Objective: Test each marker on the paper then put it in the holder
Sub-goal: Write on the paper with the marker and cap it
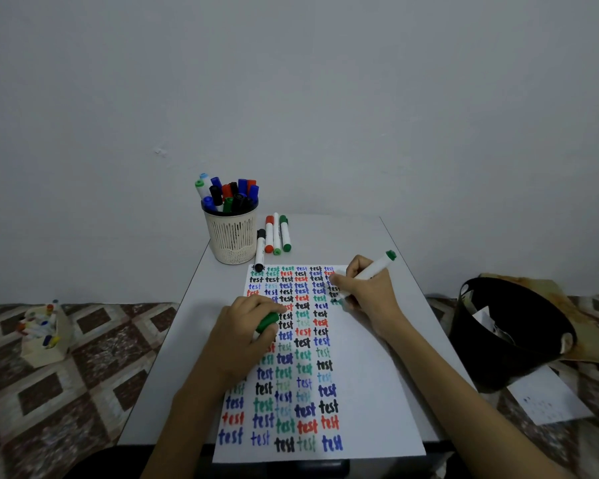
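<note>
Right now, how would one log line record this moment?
step: testing green marker on paper | right hand: writes with it | left hand: holds green cap | holder: markers inside | four markers: lying beside holder

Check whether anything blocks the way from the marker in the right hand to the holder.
Nothing blocks the marker in the air. Four loose markers lie flat just right of the holder, under the likely path. The holder itself is crowded.
</note>
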A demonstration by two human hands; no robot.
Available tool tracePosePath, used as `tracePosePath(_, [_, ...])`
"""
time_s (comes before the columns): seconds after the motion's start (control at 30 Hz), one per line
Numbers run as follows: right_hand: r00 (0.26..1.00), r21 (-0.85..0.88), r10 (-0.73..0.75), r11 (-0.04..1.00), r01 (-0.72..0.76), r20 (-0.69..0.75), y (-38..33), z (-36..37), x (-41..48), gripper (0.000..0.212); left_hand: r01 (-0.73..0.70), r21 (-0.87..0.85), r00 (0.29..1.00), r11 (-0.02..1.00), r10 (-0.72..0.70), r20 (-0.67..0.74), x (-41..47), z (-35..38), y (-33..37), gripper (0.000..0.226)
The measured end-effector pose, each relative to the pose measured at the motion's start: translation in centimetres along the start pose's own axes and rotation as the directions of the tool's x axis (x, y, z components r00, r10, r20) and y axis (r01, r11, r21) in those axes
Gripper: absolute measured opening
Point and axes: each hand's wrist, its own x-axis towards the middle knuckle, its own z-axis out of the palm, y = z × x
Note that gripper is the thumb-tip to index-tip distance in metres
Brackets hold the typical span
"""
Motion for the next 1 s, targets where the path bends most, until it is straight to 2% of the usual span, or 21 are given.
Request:
tracePosePath(0.1, [1.0, -0.009, 0.016, 1.0, -0.016, -0.011, 0.07, 0.01, -0.31, 0.036, 0.006, -0.002, 1.0, 1.0, -0.006, 0.003, 0.0, 0.0, -0.08, 0.036])
tracePosePath(0.23, [0.997, -0.03, 0.037, 0.999, -0.035, 0.062, -0.1, 0.16, -0.39, 0.036, 0.021, 0.002, 1.0, 1.0, -0.021, 0.016, -0.14, 0.03, -0.15, 0.036])
tracePosePath(0.83, [0.992, -0.17, -0.023, 0.984, 0.044, 0.123, 0.49, 0.42, -0.37, 0.034, 0.073, 0.035, 0.996, 0.997, -0.075, 0.048, -0.35, 0.24, -0.26, 0.037])
tracePosePath(1.0, [0.992, -0.132, -0.031, 0.99, 0.048, 0.123, 0.61, 0.08, -0.12, 0.034, 0.077, 0.04, 0.996, 0.996, -0.078, 0.049, -0.41, 0.25, -0.19, 0.035])
